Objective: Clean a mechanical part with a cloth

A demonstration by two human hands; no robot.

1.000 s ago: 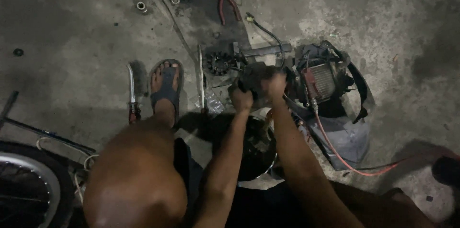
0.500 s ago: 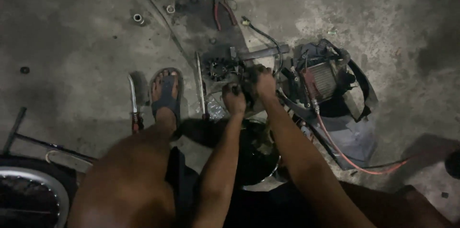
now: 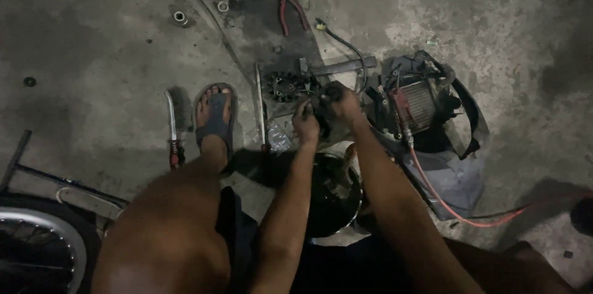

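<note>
I squat over a stained concrete floor. My left hand (image 3: 305,122) and my right hand (image 3: 343,104) are both closed around a small dark greasy engine part (image 3: 323,111), held just above a round black basin (image 3: 333,198) of dark liquid. The part is mostly hidden by my fingers. A round toothed metal piece (image 3: 285,86) lies on the floor just beyond my left hand. A finned engine block (image 3: 417,105) sits to the right of my right hand.
My sandalled foot (image 3: 214,122) rests at centre left, a red-handled tool (image 3: 173,130) beside it. Red pliers (image 3: 288,13), two nuts (image 3: 180,18) and a metal bar (image 3: 343,67) lie further out. A spoked wheel (image 3: 37,251) is at lower left. An orange hose (image 3: 457,207) trails right.
The view has drifted slightly. My hands have shifted a little on the dark part, staying together above the basin.
</note>
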